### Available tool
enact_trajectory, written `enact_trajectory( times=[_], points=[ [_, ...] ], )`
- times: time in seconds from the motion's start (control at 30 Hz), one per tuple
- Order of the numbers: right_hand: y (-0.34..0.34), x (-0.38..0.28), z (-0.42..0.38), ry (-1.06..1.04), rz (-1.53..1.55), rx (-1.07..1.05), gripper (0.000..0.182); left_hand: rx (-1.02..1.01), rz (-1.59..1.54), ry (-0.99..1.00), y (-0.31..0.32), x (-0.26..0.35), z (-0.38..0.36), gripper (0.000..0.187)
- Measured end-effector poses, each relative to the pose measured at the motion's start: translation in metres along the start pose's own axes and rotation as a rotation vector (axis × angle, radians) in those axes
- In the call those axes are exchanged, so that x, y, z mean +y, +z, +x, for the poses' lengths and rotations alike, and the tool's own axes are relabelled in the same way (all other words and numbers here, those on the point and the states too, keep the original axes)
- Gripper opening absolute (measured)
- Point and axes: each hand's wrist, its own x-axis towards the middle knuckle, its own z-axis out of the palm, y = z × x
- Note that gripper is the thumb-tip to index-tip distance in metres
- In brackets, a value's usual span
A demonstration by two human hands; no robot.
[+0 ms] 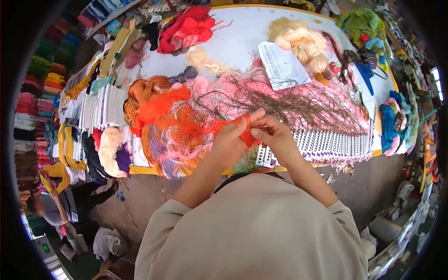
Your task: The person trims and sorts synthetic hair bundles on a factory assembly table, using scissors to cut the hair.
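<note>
Red-orange yarn [246, 136] is bunched between my two hands above the table's near edge. My left hand [233, 133] is closed around it, with the thumb pointing up. Close on its right, my right hand [270, 133] pinches the same yarn with bent fingers. Strands run left from the hands to a heap of orange and red yarn [163, 105]. Behind and beyond the hands lies pink yarn [219, 88] with brown strands [298, 109] tangled over it. A row of white punched cards [322, 144] stands just right of my right hand.
A printed sheet [283, 65] lies near cream skeins [303, 44] on the white table [247, 23]. Red yarn [189, 28] is at the back left, more cards [107, 107] at the left. Another person [56, 210] stands at the lower left, holding yellow yarn. Yarn shelves line the left.
</note>
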Motion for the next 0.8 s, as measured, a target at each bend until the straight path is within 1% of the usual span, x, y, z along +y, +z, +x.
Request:
enact_trajectory(
  times=[0.03, 0.1, 0.2, 0.27, 0.33, 0.4, 0.5, 0.57, 0.63, 0.77, 0.8],
  points=[
    [0.001, 0.005, 0.0, -0.04, -0.032, -0.017, 0.013, -0.011, 0.031, -0.011, 0.004, 0.0, 0.0, 0.054],
    [0.003, 0.007, -0.001, -0.055, -0.022, 0.021, 0.01, -0.006, 0.045, -0.007, 0.011, 0.002, -0.001, 0.054],
    [0.004, 0.001, -0.006, -0.05, 0.06, 0.024, 0.006, 0.036, 0.024, 0.003, 0.011, 0.003, -0.003, 0.054],
    [0.008, -0.01, -0.011, 0.055, 0.165, 0.105, 0.008, 0.063, -0.005, 0.003, 0.01, 0.005, -0.004, 0.054],
    [0.01, -0.011, -0.013, 0.051, 0.175, 0.098, 0.008, 0.064, -0.038, -0.013, 0.011, 0.005, -0.004, 0.053],
    [0.014, -0.003, -0.013, -0.098, 0.026, 0.096, 0.006, 0.03, -0.002, -0.026, 0.011, 0.002, -0.003, 0.053],
    [0.009, 0.006, -0.014, -0.144, -0.049, 0.086, 0.006, -0.02, 0.047, -0.027, 0.012, 0.0, -0.002, 0.053],
    [0.008, 0.005, -0.016, -0.139, -0.037, 0.091, 0.005, -0.039, 0.061, -0.012, 0.014, 0.0, -0.001, 0.052],
    [0.008, 0.002, -0.018, -0.132, -0.026, 0.094, 0.005, 0.02, 0.047, -0.012, 0.016, 0.002, -0.003, 0.053],
    [0.007, -0.011, -0.023, -0.068, 0.063, 0.127, 0.008, 0.064, 0.013, -0.017, 0.019, 0.002, -0.004, 0.051],
    [0.006, -0.013, -0.024, -0.05, 0.083, 0.138, 0.009, 0.073, 0.0, -0.015, 0.018, 0.002, -0.004, 0.047]
  ],
)
